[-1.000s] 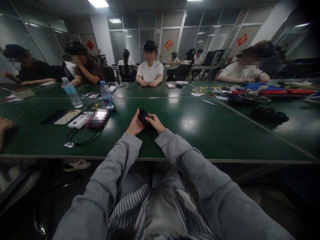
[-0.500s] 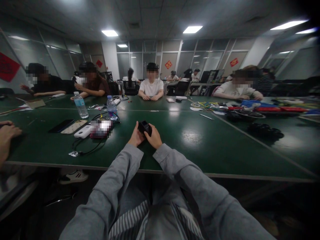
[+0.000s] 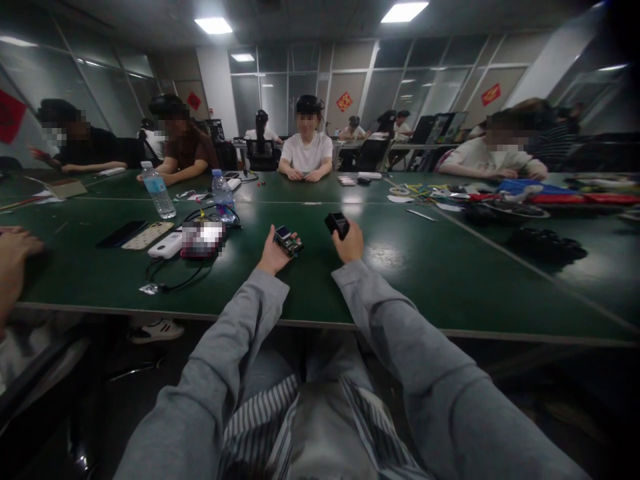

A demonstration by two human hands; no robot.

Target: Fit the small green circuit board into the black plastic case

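Note:
My left hand (image 3: pixel 275 255) is closed around the edge of a green circuit board (image 3: pixel 290 245) with a small screen on its upper part. The board lies tilted over the palm, just above the table. To the right, my right hand (image 3: pixel 351 243) grips a black plastic case (image 3: pixel 337 224) with an opening in its face. Case and board are apart, with a gap of bare green table (image 3: pixel 315 280) between the two hands.
Left of my hands lie phones (image 3: pixel 147 236), a white power bank (image 3: pixel 166 245), cables and two water bottles (image 3: pixel 159 190). A pen (image 3: pixel 421 215), coloured cables and a black bundle (image 3: pixel 547 244) are at the right. Another person's hand (image 3: pixel 20 250) rests at the left edge.
The black case has come off the circuit board. My right hand has moved right with the case, while the board stays in my left hand. The view has tilted down slightly.

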